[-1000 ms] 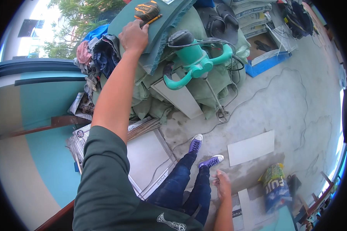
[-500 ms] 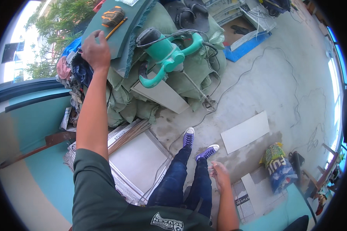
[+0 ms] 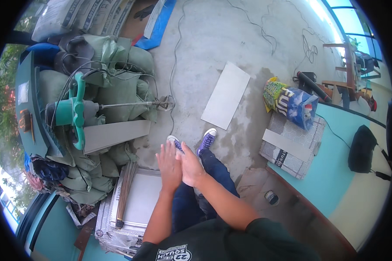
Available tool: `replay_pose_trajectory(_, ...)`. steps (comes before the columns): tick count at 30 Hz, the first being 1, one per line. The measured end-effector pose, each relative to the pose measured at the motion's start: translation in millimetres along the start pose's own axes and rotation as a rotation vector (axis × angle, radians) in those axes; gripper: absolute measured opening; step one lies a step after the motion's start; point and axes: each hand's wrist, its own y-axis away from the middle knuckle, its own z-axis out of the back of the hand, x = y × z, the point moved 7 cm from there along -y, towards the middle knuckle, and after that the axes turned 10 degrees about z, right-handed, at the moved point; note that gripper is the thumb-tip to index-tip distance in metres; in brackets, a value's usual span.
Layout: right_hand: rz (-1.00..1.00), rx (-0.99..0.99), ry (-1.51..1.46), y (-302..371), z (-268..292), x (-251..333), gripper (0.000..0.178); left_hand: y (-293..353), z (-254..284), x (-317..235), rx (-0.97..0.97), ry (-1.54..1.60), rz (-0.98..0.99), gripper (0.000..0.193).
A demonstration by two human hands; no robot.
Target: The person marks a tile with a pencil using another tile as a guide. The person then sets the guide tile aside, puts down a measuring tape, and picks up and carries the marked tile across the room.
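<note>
My left hand (image 3: 169, 167) and my right hand (image 3: 190, 166) meet palm to palm in front of my legs. The left one's fingers are stretched out, and nothing shows in it. My right hand lies against it with the thumb up; its other fingers are partly hidden, and I see no object there. Beyond my hands lies a pale rectangular tile (image 3: 225, 96) on the concrete floor. To the left of them is a stack of boxed tiles (image 3: 146, 191) with a bundle of thin sticks (image 3: 126, 193) along its edge.
A green handheld mixer (image 3: 77, 112) with a long paddle rests on green sacks (image 3: 117, 93) at left, beside a tile strip (image 3: 115, 134). A tape measure (image 3: 26, 121) sits on a board further left. Right are a plastic bag (image 3: 292, 102), tile boxes (image 3: 292, 167) and a cord (image 3: 174, 65).
My left hand has come away from the board with the tape measure and pencil and now touches my right hand. The view has turned to the right.
</note>
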Motion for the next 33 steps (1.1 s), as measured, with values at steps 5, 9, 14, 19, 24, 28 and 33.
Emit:
replay_pose_trajectory(5, 0.504, 0.301, 0.498, 39.0, -53.4, 90.5, 0.075, -37.1, -33.7, 54.1, 0.389, 1.432, 0.723, 0.068)
replay_pose_trajectory(9, 0.840, 0.032, 1.124, 3.9, 101.6, 132.3, 0.071, -22.3, -91.6, -146.0, 0.568, 1.334, 0.423, 0.068)
replay_pose_trajectory(14, 0.145, -0.070, -0.190, 19.2, 136.0, 183.1, 0.070, -42.3, -129.7, -226.2, 0.237, 0.203, -0.102, 0.058)
replay_pose_trajectory(19, 0.681, 0.007, -0.030, 96.7, 114.8, 325.6, 0.074, -117.3, -204.2, -166.4, 0.456, 0.586, 0.524, 0.053)
replay_pose_trajectory(24, 0.832, -0.207, 0.757, 60.9, 252.8, 327.8, 0.069, -55.3, -312.8, -288.6, 0.681, 0.930, 0.789, 0.066)
replay_pose_trajectory(28, 0.341, -0.393, -0.278, 66.7, 295.7, 327.3, 0.076, -65.7, -322.8, -310.2, 0.529, 0.021, 0.060, 0.068)
replay_pose_trajectory(33, 0.590, 0.174, -0.782, 114.1, 268.0, 389.8, 0.080, -173.1, -323.1, -216.7, 0.484, -0.329, 0.270, 0.066)
